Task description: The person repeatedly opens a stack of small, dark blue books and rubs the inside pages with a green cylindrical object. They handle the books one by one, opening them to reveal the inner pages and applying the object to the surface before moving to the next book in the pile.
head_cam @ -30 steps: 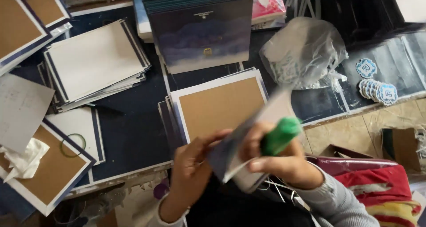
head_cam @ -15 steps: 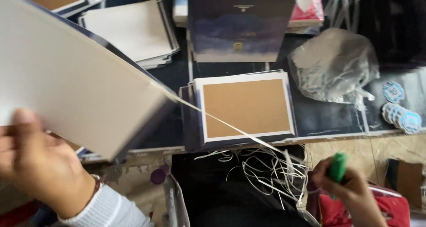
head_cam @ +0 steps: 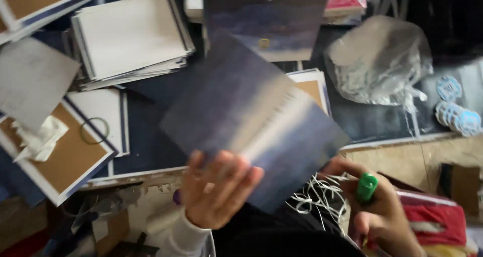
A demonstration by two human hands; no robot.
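So we've got our left hand (head_cam: 214,191) up under a dark blue board panel (head_cam: 251,121), fingers (head_cam: 236,179) spread flat against its near edge and pressed onto the face, thumb side hidden behind it, so it's pinched there as far as we can tell. The panel is blurry, tilted like a diamond, with a pale streak running across it just past our fingertips.

Our right hand (head_cam: 380,211) is off to the right of those fingers, curled tight around a green tool (head_cam: 366,187) with its cap end poking up out of the fist. Between the two hands, just below the panel's lower corner, sits a tangle of thin white strips (head_cam: 317,201).

Beyond the panel, partly covered by it, there's a brown-faced board with a white border (head_cam: 314,86). Further out past our fingertips is a dark blue box (head_cam: 271,20), and up to the left of it a stack of white-faced boards (head_cam: 131,35). Out left of our left hand is another brown board with a crumpled tissue (head_cam: 40,139) and a thin ring (head_cam: 94,130) on it. Far right of the panel we see a crinkled clear plastic bag (head_cam: 377,61) and some round blue stickers (head_cam: 460,118). A red bag (head_cam: 437,222) sits right beside our right hand.
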